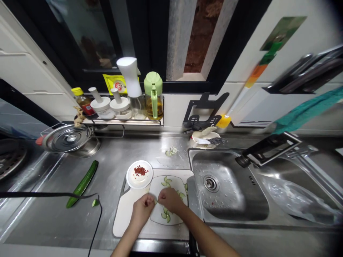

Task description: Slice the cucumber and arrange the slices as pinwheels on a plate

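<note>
Over the left side of a white square plate, my left hand and my right hand meet, fingertips pinched together. Between them shows a small bit of cucumber slice, mostly hidden by the fingers. Curved cucumber slices are laid in small fans on the plate: one fan at the far side, another at the near side, and one partly behind my right hand. The plate rests on a white cutting board. A round white dish with red goji berries sits at the board's far left corner.
A whole cucumber and a cut end lie left on the steel counter. Cucumber scraps lie behind the board. The sink adjoins on the right. A lidded pot and a condiment rack stand at the back. A black cord hangs across the left.
</note>
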A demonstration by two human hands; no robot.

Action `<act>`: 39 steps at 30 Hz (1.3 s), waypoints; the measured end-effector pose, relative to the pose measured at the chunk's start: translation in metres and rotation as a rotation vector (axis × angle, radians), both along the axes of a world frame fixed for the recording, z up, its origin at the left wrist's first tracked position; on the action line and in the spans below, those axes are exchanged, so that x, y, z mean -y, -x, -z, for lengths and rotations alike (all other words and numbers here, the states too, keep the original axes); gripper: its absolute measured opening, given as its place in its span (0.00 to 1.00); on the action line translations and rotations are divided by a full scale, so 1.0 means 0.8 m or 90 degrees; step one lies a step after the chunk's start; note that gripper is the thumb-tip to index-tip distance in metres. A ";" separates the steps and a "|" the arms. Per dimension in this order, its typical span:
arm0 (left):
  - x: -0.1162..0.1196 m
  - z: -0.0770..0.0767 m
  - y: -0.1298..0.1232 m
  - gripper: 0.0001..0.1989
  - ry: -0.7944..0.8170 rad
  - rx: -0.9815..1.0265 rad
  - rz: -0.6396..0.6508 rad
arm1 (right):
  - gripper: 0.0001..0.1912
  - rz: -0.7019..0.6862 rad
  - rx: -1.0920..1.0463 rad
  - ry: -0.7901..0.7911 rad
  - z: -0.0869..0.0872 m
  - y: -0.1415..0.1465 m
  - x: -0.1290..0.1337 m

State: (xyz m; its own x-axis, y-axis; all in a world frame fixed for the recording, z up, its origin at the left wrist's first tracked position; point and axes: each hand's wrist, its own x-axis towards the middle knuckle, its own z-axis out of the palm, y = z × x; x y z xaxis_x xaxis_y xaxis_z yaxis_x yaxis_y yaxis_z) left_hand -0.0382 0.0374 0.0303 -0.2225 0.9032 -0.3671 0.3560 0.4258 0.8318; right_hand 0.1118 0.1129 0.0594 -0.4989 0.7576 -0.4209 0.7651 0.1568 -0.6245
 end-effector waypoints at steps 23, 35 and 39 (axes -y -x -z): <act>0.003 0.017 0.003 0.14 -0.127 -0.290 0.045 | 0.08 -0.215 0.094 -0.278 0.028 0.018 -0.008; 0.005 0.019 0.004 0.09 -0.141 -0.276 0.024 | 0.12 -0.169 0.051 -0.414 0.062 -0.016 0.054; 0.006 0.018 0.004 0.08 -0.149 -0.276 0.022 | 0.15 -0.168 0.029 -0.521 0.076 -0.017 0.063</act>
State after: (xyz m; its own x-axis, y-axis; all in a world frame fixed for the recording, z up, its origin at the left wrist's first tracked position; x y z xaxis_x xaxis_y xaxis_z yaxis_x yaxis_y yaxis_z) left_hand -0.0413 0.0330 0.0161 -0.2788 0.9597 -0.0343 0.7007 0.2277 0.6761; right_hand 0.1257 0.0626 -0.0016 -0.6976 0.6928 0.1828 0.6615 0.7208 -0.2070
